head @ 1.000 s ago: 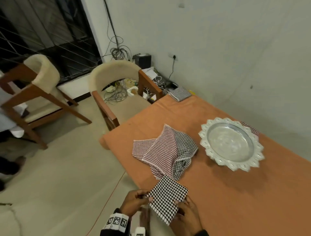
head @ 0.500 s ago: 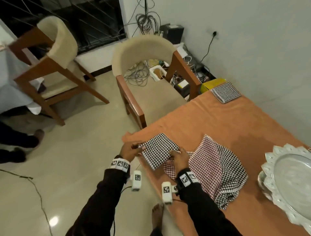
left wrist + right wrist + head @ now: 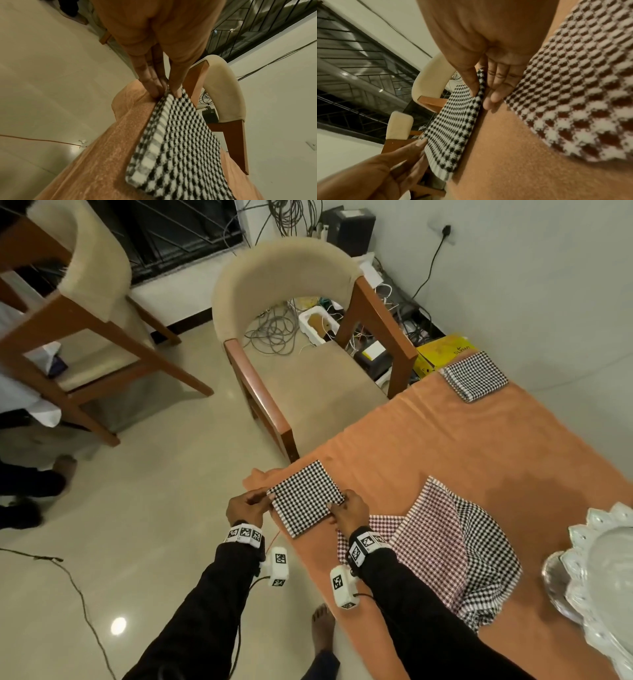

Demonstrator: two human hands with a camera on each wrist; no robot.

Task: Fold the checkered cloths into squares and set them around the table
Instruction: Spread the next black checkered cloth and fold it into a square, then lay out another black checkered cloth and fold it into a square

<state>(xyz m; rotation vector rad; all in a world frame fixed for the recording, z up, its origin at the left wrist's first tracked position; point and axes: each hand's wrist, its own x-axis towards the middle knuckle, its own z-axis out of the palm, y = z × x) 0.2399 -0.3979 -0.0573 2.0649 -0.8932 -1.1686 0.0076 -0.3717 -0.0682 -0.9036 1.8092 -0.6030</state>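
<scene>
Item: folded black-white cloth [image 3: 306, 497], carried a second ago, now flat at table [image 3: 445, 446] corner, 9 o'clock of unfolded pile [image 3: 455, 546].
Left hand [image 3: 247, 506], right hand [image 3: 349, 512]: each pinches opposite edge.
Status: placement nearly complete; second folded cloth [image 3: 474, 375] at 1 o'clock corner.
</scene>
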